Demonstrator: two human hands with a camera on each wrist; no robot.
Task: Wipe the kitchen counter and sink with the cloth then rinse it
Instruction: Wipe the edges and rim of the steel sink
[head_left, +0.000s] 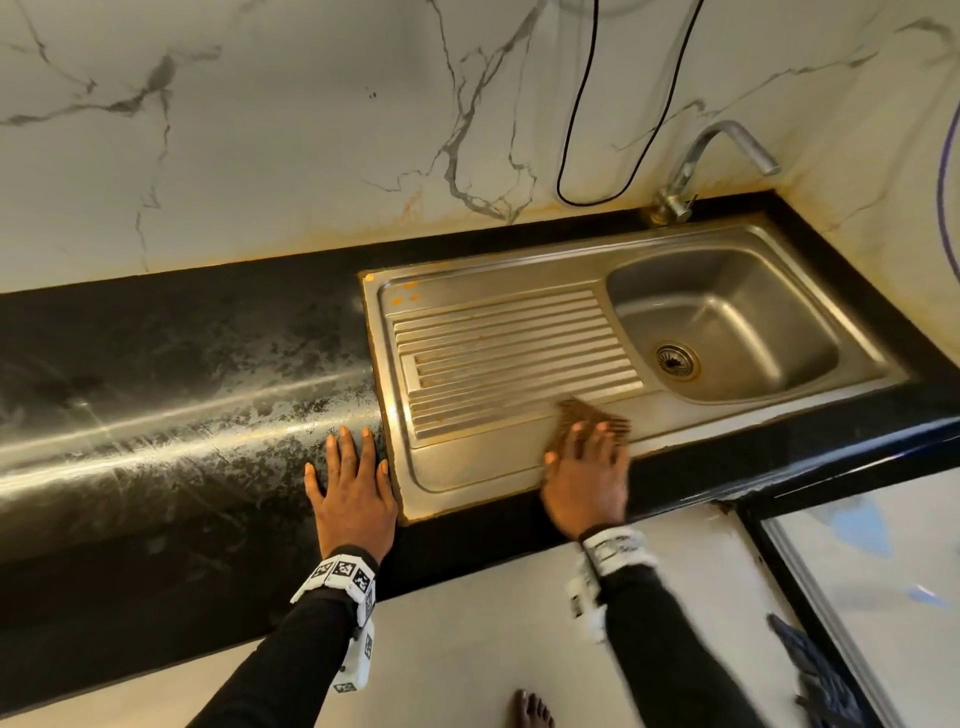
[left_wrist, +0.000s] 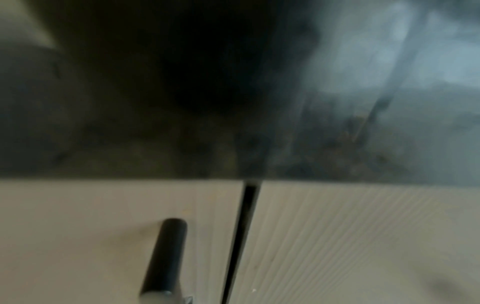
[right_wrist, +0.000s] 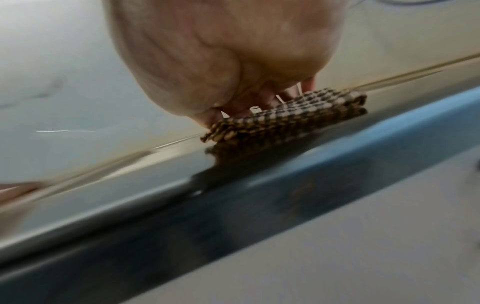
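Observation:
A folded brown checked cloth lies on the front rim of the steel sink, near the ribbed drainboard. My right hand presses flat on the cloth with straight, spread fingers; motion blur smears it. My left hand rests flat, fingers spread, on the black counter just left of the sink's edge. The basin with its drain lies at the right, under the tap. The left wrist view is dark and blurred and shows no fingers.
A marble wall backs the counter, with a black cable hanging beside the tap. Orange stains mark the drainboard's far left corner. Below the counter are pale cabinet doors with a dark handle. A bare foot stands on the floor.

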